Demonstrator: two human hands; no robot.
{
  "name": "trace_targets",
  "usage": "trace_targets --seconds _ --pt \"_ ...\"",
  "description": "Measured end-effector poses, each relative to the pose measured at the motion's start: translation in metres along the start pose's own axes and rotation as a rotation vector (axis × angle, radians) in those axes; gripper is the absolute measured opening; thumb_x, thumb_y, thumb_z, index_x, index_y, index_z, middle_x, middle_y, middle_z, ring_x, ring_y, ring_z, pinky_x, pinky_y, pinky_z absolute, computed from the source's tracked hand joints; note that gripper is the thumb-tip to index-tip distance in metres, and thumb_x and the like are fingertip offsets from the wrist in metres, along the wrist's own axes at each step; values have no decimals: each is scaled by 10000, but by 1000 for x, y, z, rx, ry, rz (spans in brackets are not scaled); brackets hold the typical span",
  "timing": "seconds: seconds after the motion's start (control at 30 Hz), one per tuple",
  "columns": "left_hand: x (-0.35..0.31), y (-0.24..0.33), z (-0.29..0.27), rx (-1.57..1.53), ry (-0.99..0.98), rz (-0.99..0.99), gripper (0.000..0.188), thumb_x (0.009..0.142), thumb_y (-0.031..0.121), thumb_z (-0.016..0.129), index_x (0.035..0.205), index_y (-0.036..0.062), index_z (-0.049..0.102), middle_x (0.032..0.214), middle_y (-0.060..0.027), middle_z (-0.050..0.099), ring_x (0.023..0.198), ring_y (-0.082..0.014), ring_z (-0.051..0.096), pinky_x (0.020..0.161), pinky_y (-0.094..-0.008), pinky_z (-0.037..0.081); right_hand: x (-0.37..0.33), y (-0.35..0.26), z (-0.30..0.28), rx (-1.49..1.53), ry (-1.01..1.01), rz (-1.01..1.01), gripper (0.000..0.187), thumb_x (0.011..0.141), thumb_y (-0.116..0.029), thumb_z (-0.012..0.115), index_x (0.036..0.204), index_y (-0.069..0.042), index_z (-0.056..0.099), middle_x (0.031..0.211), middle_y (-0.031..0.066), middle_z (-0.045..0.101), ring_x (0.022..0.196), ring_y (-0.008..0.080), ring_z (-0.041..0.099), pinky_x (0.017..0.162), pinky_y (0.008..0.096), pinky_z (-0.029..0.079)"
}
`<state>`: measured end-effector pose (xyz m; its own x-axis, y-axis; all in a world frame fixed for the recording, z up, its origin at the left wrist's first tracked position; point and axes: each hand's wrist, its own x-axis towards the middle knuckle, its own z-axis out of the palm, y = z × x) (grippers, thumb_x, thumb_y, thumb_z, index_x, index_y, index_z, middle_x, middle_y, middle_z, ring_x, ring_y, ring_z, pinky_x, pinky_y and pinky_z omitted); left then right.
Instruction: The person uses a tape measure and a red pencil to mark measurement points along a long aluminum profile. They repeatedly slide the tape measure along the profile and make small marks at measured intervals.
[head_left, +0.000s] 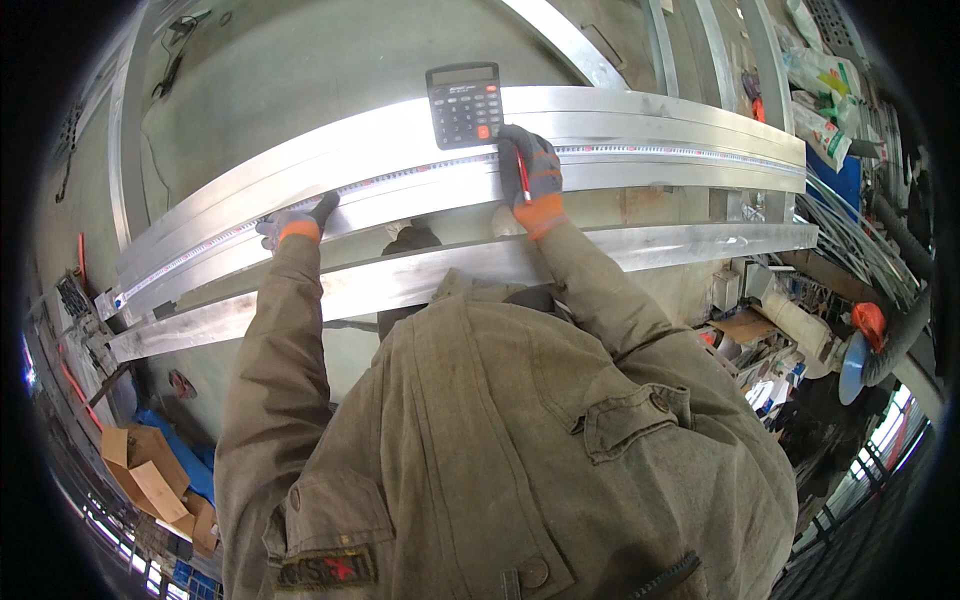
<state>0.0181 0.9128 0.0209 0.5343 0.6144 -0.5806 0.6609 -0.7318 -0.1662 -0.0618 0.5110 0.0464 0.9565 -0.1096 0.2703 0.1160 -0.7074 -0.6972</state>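
Note:
Several long silvery metal bars lie side by side across the view. A steel tape measure is stretched lengthwise along them. My left hand, in a grey glove with an orange cuff, rests on the bars at the tape, thumb and fingers spread. In my right hand, gloved the same way, a red and white pen is held against the palm. That hand lies over the tape, its fingers bent and hiding part of it. A black calculator sits on the bars just left of my right hand.
Nearer my body runs a separate metal bar. More metal beams extend away at the back. To the right are bundled thin rods, a grey hose and plastic bags. An opened cardboard box stands at lower left.

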Motion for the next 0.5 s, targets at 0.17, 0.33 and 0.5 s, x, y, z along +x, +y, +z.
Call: trace_targets --seconds 0.17,0.33,0.5 --pt "-2 3 2 7 -9 -23 1626 675 959 868 1760 -108 294 1870 -324 172 1685 -525 276 1354 -538 360 -40 -29 19 76 40 254 267 1113 -145 670 1342 -73 787 1191 186 806 1118 380 767 999 460 608" --pt "-6 4 3 77 -13 15 1603 711 949 855 1810 -36 229 1900 -316 104 1740 -530 178 1400 -590 270 -72 -60 54 120 137 452 239 1127 -213 717 1287 -44 770 1164 128 815 1037 226 781 899 370 615" --pt "-7 5 4 17 -28 -20 1618 732 933 857 1800 -83 192 1892 -342 94 1742 -550 146 1397 -598 257 -69 -70 57 184 59 514 198 1101 -158 764 1272 -58 754 1021 81 808 926 174 756 835 347 611"
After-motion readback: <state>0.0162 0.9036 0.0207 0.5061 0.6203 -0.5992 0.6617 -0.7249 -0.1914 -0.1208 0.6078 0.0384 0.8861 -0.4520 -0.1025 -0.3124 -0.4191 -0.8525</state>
